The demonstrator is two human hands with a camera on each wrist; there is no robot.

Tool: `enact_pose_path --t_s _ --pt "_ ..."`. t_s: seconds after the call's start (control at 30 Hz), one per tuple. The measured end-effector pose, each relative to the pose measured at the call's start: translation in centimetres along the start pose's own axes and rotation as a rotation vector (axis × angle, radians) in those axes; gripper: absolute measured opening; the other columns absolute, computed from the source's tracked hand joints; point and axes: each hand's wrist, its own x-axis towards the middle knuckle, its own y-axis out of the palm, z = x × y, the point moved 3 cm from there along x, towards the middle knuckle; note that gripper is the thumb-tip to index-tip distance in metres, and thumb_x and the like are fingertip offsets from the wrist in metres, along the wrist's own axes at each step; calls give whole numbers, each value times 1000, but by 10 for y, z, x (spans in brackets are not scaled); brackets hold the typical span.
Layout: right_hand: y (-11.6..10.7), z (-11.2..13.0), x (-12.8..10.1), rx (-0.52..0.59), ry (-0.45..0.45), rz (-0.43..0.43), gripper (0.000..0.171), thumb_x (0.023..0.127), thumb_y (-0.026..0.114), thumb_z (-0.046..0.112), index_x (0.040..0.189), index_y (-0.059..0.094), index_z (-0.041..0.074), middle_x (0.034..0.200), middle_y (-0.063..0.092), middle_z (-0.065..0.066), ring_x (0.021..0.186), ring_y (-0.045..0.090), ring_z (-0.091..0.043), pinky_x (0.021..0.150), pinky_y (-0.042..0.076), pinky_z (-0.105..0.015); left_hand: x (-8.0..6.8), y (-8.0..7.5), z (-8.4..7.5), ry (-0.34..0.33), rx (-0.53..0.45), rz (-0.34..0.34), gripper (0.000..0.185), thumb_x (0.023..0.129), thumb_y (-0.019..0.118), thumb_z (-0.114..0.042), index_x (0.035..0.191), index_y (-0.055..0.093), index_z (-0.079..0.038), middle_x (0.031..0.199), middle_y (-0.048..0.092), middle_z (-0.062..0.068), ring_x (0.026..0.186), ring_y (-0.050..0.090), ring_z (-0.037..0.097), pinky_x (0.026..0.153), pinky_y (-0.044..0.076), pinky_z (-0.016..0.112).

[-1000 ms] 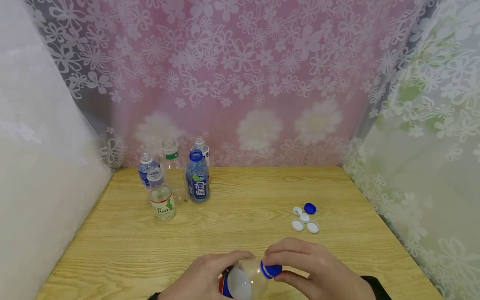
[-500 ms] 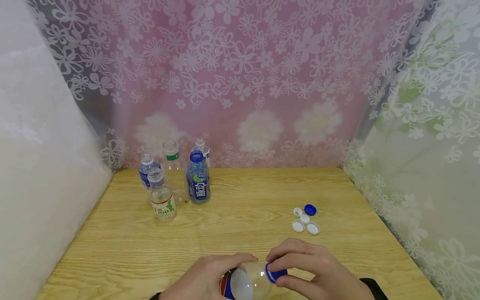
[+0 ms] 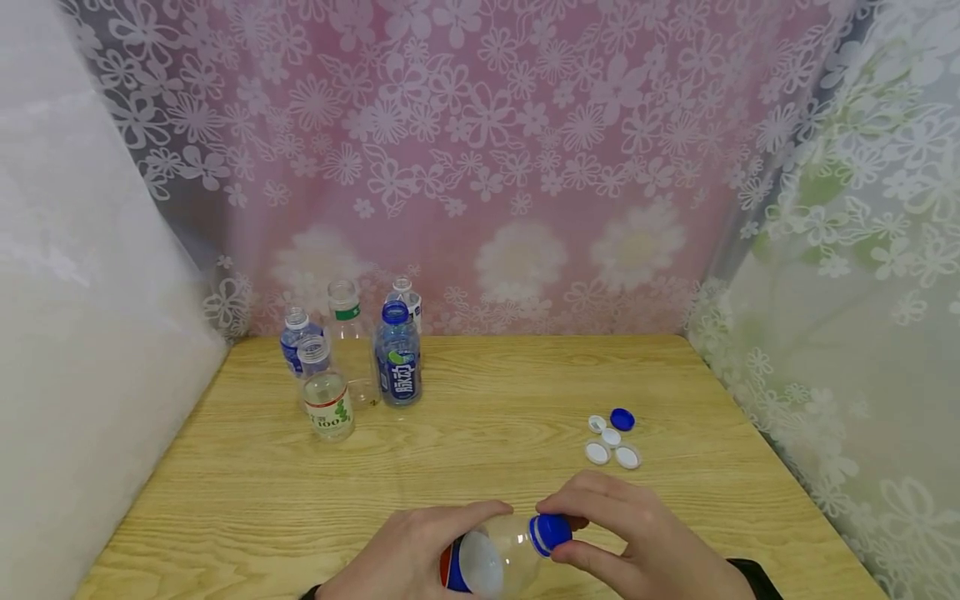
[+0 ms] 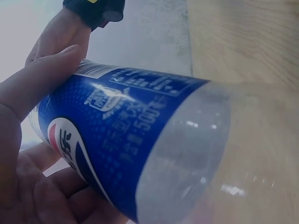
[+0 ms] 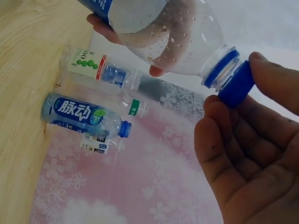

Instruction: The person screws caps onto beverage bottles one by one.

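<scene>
A clear plastic cola bottle [image 4: 126, 107] with a blue label lies tilted near the front edge of the table, its neck pointing right. My left hand [image 3: 405, 550] grips it around the label, thumb on one side and fingers on the other. My right hand [image 3: 641, 533] pinches the blue bottle cap [image 5: 237, 85] between thumb and fingers. In the right wrist view, threads show between that cap and the blue ring on the neck. The cap sits at the mouth, slightly askew. Most of the label is hidden in the head view.
Several uncapped bottles stand at the back left of the wooden table [image 3: 480, 417], among them a blue bottle [image 3: 399, 367] and a bottle with a green-and-white label [image 3: 327, 408]. Loose white caps [image 3: 597, 452] and a blue cap [image 3: 622, 419] lie at the right. Curtains surround the table.
My right hand's fingers have shifted around the blue cap, leaving more of its top visible. The bottle has moved slightly to the right in my left hand, which keeps its grip.
</scene>
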Motion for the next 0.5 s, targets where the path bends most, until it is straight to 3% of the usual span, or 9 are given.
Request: enact_pose_path --t_s 0.3,0.4,0.5 --pt "1 4 5 44 -168 6 37 92 71 5 128 62 1 117 67 -8 105 64 -15 87 52 -19 0 0 1 52 -53 38 71 85 78 -49 147 47 -33 132 64 -11 110 61 -2 85 52 21" --pt "1 5 5 44 -156 13 40 91 72 4 129 61 2 117 67 -7 104 64 -14 86 53 -20 0 1 2 57 -55 40 72 85 78 -48 148 46 -33 133 63 -10 112 61 -1 87 52 21" --pt "2 5 3 -13 -87 20 41 90 74 8 129 62 8 114 67 1 100 63 -8 83 52 -17 0 1 2 54 -33 31 72 85 78 -49 148 46 -33 134 63 -10 111 61 -1 86 53 21"
